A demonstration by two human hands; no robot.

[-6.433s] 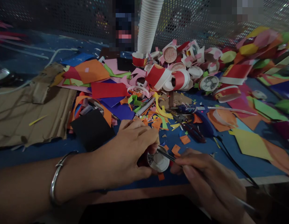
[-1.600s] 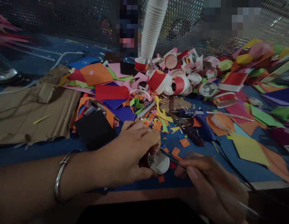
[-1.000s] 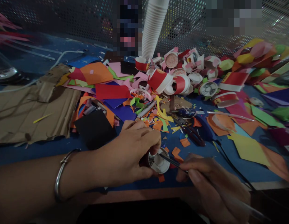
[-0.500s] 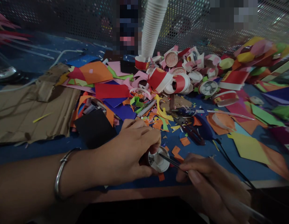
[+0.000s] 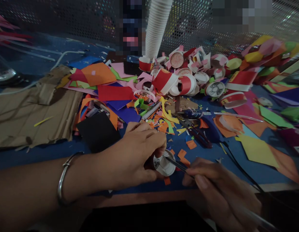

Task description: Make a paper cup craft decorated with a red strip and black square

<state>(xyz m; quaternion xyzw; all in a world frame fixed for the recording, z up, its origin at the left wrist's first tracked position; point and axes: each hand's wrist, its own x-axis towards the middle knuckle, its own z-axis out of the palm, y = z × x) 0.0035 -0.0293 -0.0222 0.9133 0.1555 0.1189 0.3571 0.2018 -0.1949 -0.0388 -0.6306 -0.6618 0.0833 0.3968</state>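
Note:
My left hand point(image 5: 139, 154) is wrapped around a small cut-down paper cup point(image 5: 168, 168) near the table's front edge. The cup's white round base faces me, with dark drawn lines at its left part; the fingers hide its far left side. From the right, my right hand point(image 5: 219, 190) grips a slim pen point(image 5: 176, 164) with a dark front and a clear rear end. Its tip meets the white base, close to my left fingertips. Orange paper scraps point(image 5: 183, 157) lie just beside the cup.
Behind are a heap of red-and-white cut cups point(image 5: 165, 82), a tall cup stack point(image 5: 157, 29) and a mesh screen point(image 5: 86, 22). A blue glue gun point(image 5: 210, 129) with a black cable lies right, near dark-handled scissors point(image 5: 199, 137). Cardboard point(image 5: 31, 119) covers the left.
My view has shifted very slightly. Both hands, the cup and the pen hold nearly the same positions, with the tip still at the white base.

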